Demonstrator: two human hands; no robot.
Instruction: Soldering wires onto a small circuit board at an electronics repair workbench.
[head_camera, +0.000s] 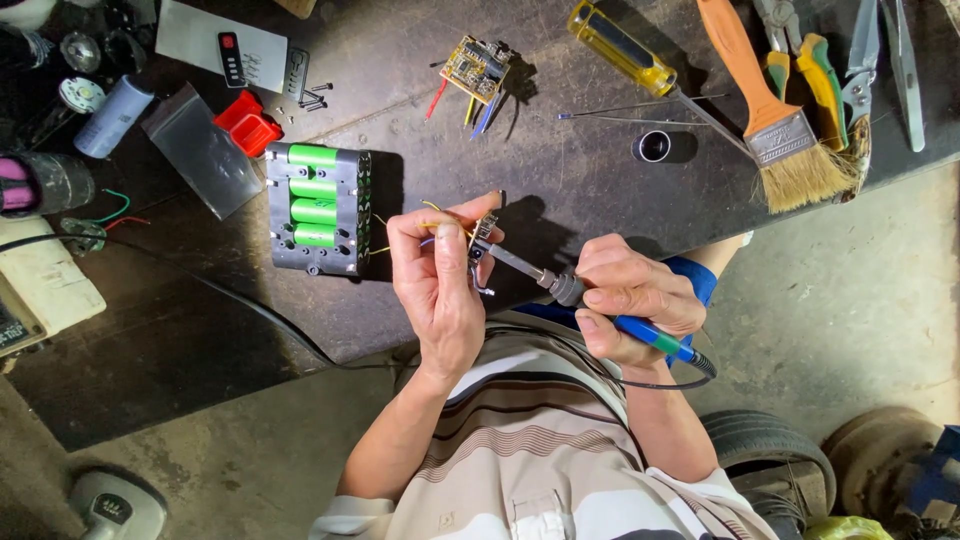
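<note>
A: Small connector part (481, 243) — where is it?
B: Above the dark bench (580, 190), pinched in left hand (437, 285) fingertips, yellow wire (432, 224) attached, just right of green-cell battery pack (318, 209).
A: Right hand (632, 300)?
B: Fingers clamped on blue-handled soldering iron (600, 305), tip touching the part.

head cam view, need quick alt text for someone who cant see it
Seen from above, a person's right hand holds a blue-handled soldering iron to a small part with yellow wires pinched in the left hand. A green-celled battery pack, circuit board, screwdriver and paintbrush lie on the dark workbench.
</note>
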